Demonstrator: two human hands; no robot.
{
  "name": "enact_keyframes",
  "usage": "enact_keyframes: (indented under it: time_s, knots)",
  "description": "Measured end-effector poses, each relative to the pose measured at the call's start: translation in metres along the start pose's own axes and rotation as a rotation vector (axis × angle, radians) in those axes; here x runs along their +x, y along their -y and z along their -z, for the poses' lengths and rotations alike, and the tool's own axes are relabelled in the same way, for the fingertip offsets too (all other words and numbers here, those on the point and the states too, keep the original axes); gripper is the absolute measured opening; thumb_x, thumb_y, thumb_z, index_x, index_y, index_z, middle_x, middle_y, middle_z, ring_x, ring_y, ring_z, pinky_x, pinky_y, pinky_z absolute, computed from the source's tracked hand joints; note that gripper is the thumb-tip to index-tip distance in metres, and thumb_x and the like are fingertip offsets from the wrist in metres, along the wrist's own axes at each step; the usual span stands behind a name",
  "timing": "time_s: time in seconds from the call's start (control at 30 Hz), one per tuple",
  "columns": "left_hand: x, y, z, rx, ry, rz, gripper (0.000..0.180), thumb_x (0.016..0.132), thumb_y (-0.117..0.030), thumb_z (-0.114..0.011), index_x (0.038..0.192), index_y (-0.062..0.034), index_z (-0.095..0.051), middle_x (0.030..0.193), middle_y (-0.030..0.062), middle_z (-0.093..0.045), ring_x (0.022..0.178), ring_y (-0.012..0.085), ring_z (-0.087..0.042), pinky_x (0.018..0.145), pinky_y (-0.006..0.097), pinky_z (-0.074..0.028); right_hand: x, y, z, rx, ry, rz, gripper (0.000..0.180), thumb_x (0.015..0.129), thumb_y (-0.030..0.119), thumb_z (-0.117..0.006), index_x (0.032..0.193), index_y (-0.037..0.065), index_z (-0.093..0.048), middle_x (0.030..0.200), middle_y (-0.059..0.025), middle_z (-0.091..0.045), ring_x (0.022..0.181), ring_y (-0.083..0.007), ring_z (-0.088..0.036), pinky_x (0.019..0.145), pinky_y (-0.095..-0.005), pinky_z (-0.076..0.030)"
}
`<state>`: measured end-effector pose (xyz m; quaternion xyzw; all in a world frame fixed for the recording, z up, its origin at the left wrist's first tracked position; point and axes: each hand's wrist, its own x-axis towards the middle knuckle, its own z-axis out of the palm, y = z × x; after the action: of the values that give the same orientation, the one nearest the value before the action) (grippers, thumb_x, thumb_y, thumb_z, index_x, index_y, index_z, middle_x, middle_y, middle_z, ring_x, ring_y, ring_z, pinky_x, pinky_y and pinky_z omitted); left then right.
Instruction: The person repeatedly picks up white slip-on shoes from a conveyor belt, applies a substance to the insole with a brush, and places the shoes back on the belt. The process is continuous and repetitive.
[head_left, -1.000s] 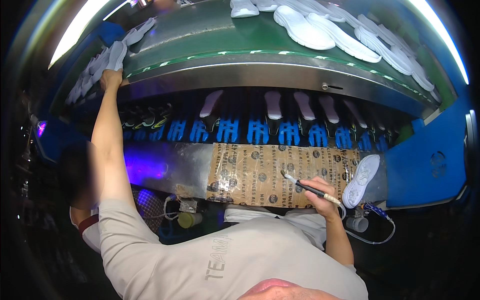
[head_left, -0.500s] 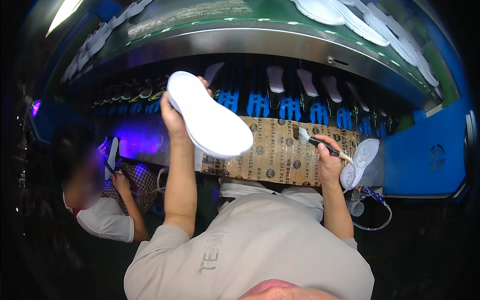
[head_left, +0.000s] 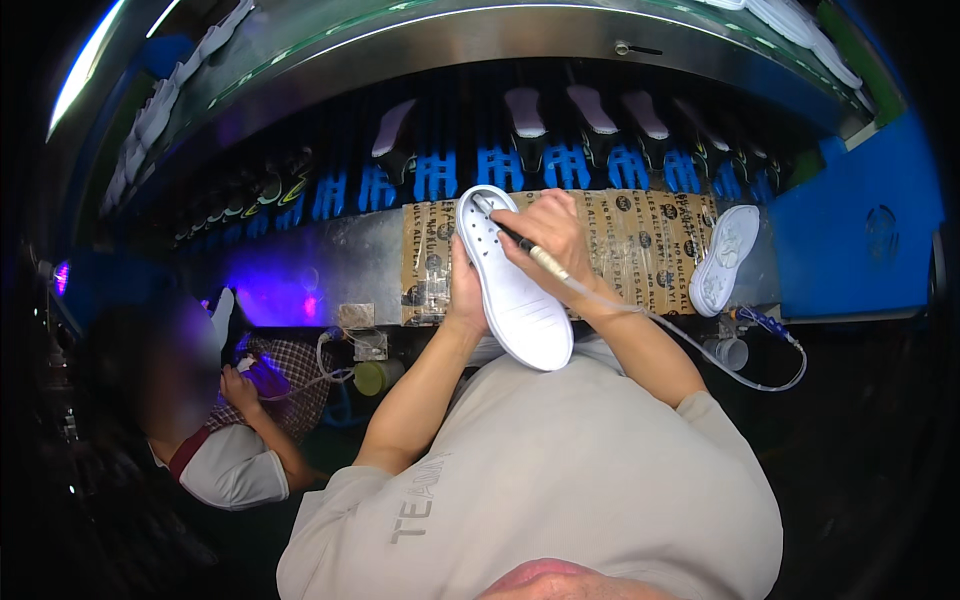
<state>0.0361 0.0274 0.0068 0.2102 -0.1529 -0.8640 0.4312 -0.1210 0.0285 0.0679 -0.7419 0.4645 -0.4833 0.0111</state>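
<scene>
A white shoe sole (head_left: 522, 310) slants in front of my chest, its hollow inner side with several small holes facing up. My left hand (head_left: 466, 290) is closed round its left edge. In my right hand (head_left: 552, 238) is a black-handled brush (head_left: 540, 257), held like a pen. Its tip reaches into the far end of the sole; the bristles hardly show there. A thin clear hose (head_left: 660, 322) trails from the brush to the right. Another white sole (head_left: 725, 258) lies to the right of my hands.
Printed brown cardboard (head_left: 640, 235) covers part of the metal bench (head_left: 350, 250). Behind it stand blue racks (head_left: 500, 168), with shoes and purplish soles among them. A metal-edged shelf (head_left: 480, 50) carries more white soles above. A co-worker (head_left: 235, 460) sits at left; a blue panel (head_left: 860, 230) stands right.
The sole has come down and nearer, turned from its smooth side to its hollow side. My right hand has moved left and brought the brush into it. The view has shifted slightly.
</scene>
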Motion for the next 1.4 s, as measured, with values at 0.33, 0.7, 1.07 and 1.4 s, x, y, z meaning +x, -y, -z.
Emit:
enact_keyframes:
  time_s: [0.33, 0.7, 1.07, 1.4]
  knots:
    - [0.011, -0.014, -0.003, 0.03, -0.058, -0.079, 0.079, 0.105, -0.07, -0.018, 0.15, -0.012, -0.047, 0.144, 0.014, -0.057, 0.13, 0.0292, -0.06, 0.109, 0.045, -0.054, -0.006, -0.01, 0.006, 0.195, 0.142, -0.063, 0.028, 0.084, 0.009, -0.079, 0.112, 0.008, -0.081, 0.092, -0.0052, -0.077, 0.087, -0.0211, -0.062, 0.093, -0.0374, -0.046]
    - [0.025, -0.025, -0.007, -0.154, 0.306, -0.119, 0.067, 0.107, -0.062, -0.029, 0.141, -0.0101, -0.054, 0.129, 0.0176, -0.063, 0.112, 0.0294, -0.067, 0.096, 0.046, -0.059, -0.005, 0.015, 0.023, 0.295, 0.316, 0.197, 0.029, 0.078, 0.013, -0.085, 0.106, 0.012, -0.081, 0.094, -0.0034, -0.076, 0.093, -0.0212, -0.064, 0.1, -0.042, -0.044]
    - [0.032, -0.057, -0.041, -0.15, 0.156, -0.175, 0.076, 0.1, -0.076, -0.029, 0.134, -0.0119, -0.052, 0.099, 0.0123, -0.061, 0.088, 0.0261, -0.061, 0.086, 0.046, -0.054, 0.007, 0.028, 0.05, 0.323, 0.263, -0.029, 0.03, 0.076, 0.015, -0.088, 0.105, 0.016, -0.082, 0.087, 0.0012, -0.073, 0.094, -0.0199, -0.062, 0.099, -0.0396, -0.043]
    - [0.045, -0.115, -0.061, -0.063, 0.484, -0.162, 0.091, 0.093, -0.085, -0.031, 0.135, -0.0101, -0.061, 0.105, 0.0161, -0.065, 0.092, 0.0292, -0.066, 0.089, 0.048, -0.057, 0.018, 0.04, 0.07, 0.31, 0.505, 0.09, 0.025, 0.081, 0.017, -0.086, 0.106, 0.014, -0.082, 0.09, -0.0015, -0.075, 0.092, -0.0208, -0.06, 0.09, -0.0379, -0.043]
